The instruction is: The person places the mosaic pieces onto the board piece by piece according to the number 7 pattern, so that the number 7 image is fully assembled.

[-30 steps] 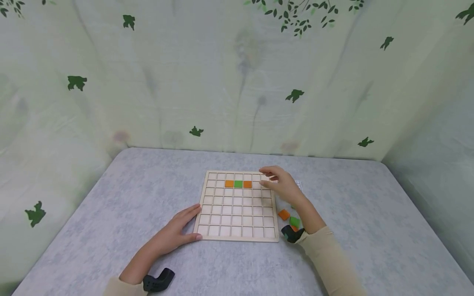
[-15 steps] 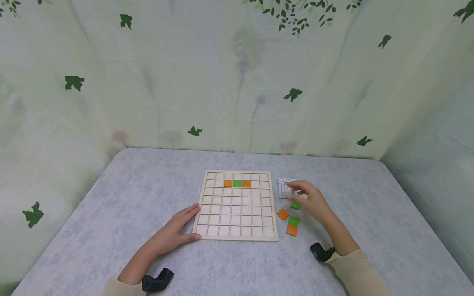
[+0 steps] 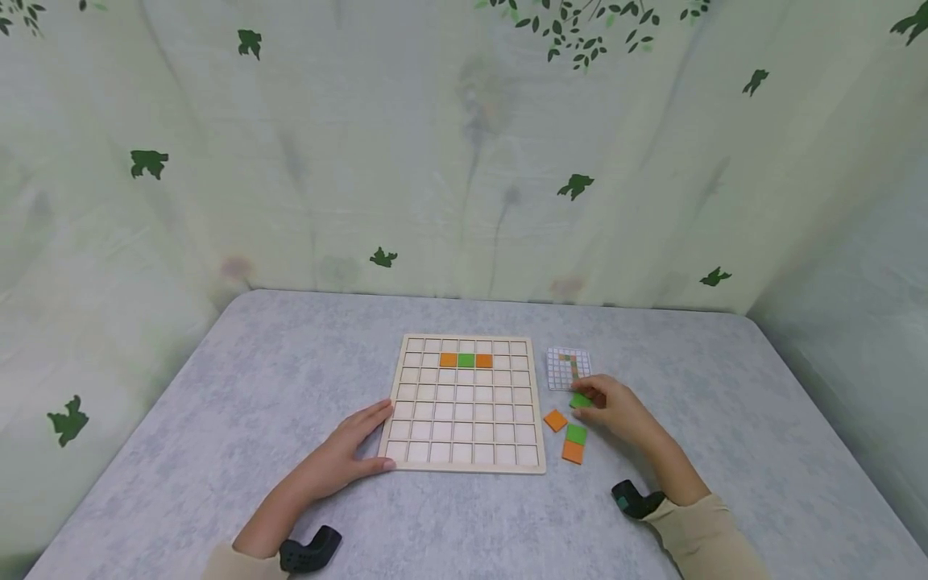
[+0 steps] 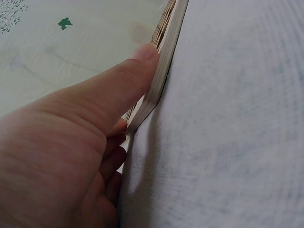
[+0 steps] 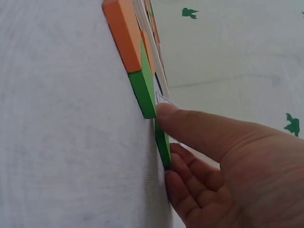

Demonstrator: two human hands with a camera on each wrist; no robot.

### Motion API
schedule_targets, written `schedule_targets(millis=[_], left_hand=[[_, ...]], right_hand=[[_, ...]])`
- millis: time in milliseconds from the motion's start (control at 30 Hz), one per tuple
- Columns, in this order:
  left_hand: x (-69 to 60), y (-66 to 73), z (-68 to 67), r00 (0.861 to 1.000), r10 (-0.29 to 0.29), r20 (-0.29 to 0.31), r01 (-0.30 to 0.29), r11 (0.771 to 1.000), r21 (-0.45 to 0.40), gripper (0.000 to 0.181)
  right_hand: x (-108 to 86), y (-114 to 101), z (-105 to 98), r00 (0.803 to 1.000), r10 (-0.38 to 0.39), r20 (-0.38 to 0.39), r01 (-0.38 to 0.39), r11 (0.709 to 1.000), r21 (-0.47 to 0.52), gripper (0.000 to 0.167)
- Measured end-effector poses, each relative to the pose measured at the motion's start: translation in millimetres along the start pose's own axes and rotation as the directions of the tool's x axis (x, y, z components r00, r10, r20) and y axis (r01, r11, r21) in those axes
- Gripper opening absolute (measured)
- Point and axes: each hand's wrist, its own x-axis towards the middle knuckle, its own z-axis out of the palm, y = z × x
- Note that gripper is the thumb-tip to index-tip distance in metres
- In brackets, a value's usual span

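Observation:
A wooden grid board (image 3: pixel 464 412) lies mid-table, with an orange tile (image 3: pixel 449 360), a green tile (image 3: pixel 466 360) and another orange tile (image 3: pixel 483 361) side by side in its second row from the back. My left hand (image 3: pixel 335 459) rests at the board's left edge, thumb at the near corner, fingers relaxed. To the board's right, my right hand (image 3: pixel 616 411) has thumb and fingers around a green tile (image 3: pixel 581 399); in the right wrist view that tile (image 5: pixel 163 145) stands between thumb and fingers. Whether it is off the table I cannot tell.
A small card (image 3: pixel 564 369) with a printed grid pattern lies right of the board. Nearer me are a loose orange tile (image 3: pixel 555 420) and a green tile (image 3: pixel 576 434) touching an orange one (image 3: pixel 573 452). A printed curtain (image 3: pixel 435 161) hangs behind the table.
My right hand has moved from over the board's back right, past the card, down to the green tile, which its fingers now pinch. My left hand has stayed at the board.

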Motion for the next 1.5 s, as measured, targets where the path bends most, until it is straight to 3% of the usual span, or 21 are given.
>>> schedule_targets(millis=[233, 400, 633, 833, 1033, 1333, 1500], left_hand=[[-0.8, 0.7, 0.0, 1.000, 0.005, -0.005, -0.005, 1.000, 0.000, 0.085], [-0.9, 0.0, 0.0, 1.000, 0.009, -0.007, -0.009, 1.000, 0.001, 0.085], [0.1, 0.2, 0.2, 1.000, 0.001, -0.001, -0.001, 1.000, -0.010, 0.086], [0.2, -0.5, 0.6, 1.000, 0.005, 0.002, -0.005, 1.000, -0.013, 0.087], [0.1, -0.1, -0.2, 1.000, 0.006, 0.005, -0.006, 1.000, -0.007, 0.085], [-0.5, 0.1, -1.3, 1.000, 0.013, 0.001, -0.013, 1.000, -0.007, 0.085], [-0.6, -0.7, -0.7, 1.000, 0.017, 0.004, -0.017, 1.000, -0.013, 0.086]], right_hand=[[0.1, -5.2, 0.5, 0.997, 0.074, -0.001, -0.073, 0.993, -0.093, 0.029], [0.1, -12.6, -0.3, 0.996, 0.086, -0.001, -0.086, 0.993, -0.078, 0.029], [5.9, -32.7, -2.3, 0.997, -0.062, -0.044, 0.061, 0.997, -0.036, 0.029], [19.1, -61.2, 1.8, 0.976, -0.194, -0.096, 0.195, 0.981, 0.007, 0.029], [40.9, -80.7, 15.0, 0.959, -0.265, -0.100, 0.274, 0.958, 0.085, 0.030], [68.3, -90.5, 48.6, 0.964, -0.253, -0.086, 0.264, 0.953, 0.149, 0.031], [76.0, -81.8, 65.6, 0.982, -0.186, -0.020, 0.187, 0.969, 0.164, 0.026]])
